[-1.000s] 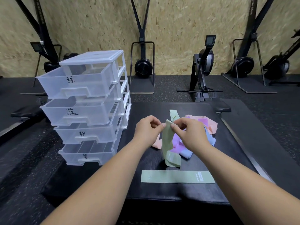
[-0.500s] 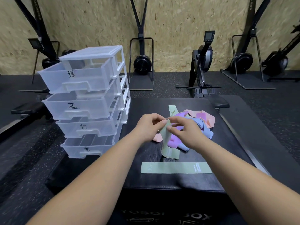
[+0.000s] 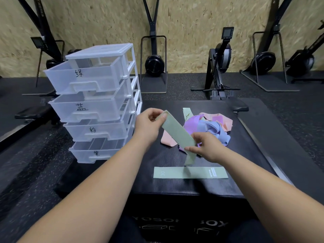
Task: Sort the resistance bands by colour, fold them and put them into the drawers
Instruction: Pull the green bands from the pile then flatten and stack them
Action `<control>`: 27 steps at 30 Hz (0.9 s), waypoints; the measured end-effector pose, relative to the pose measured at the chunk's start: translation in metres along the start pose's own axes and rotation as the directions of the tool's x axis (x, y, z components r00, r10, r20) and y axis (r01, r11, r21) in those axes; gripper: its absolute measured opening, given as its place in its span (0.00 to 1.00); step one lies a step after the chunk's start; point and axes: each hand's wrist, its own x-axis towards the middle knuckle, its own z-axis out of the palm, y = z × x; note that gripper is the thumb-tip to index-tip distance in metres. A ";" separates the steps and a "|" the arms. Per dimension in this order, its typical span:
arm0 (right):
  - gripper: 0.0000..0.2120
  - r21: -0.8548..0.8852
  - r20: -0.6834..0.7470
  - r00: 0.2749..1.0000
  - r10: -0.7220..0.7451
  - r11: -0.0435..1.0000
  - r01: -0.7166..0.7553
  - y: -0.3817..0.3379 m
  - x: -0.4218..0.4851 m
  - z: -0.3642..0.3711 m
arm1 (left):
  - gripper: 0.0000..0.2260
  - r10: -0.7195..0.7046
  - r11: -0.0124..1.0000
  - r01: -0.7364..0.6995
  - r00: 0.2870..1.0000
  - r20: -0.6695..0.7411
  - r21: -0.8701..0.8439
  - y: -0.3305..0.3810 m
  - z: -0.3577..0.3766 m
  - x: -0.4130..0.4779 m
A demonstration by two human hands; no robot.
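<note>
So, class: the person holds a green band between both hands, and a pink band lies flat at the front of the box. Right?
No: the head view shows the flat resistance band at the front of the box is green, not pink. The left hand and right hand do hold a green band.

Translucent white plastic drawer tower (image 3: 108, 81), black handwriting on fronts, top to bottom: 绿, 蓝, 粉, 紫. Flat pale-green resistance band (image 3: 190, 172): "30" at left end, right label illegible. Black padded box (image 3: 175, 204) front: "…BOX", rest unclear
</note>
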 end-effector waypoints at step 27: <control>0.16 -0.078 -0.274 0.911 0.310 0.936 -0.342 0.115 -0.076 0.031 | 0.06 -0.187 0.704 0.079 0.979 0.077 0.706 -0.150 -0.018 -0.102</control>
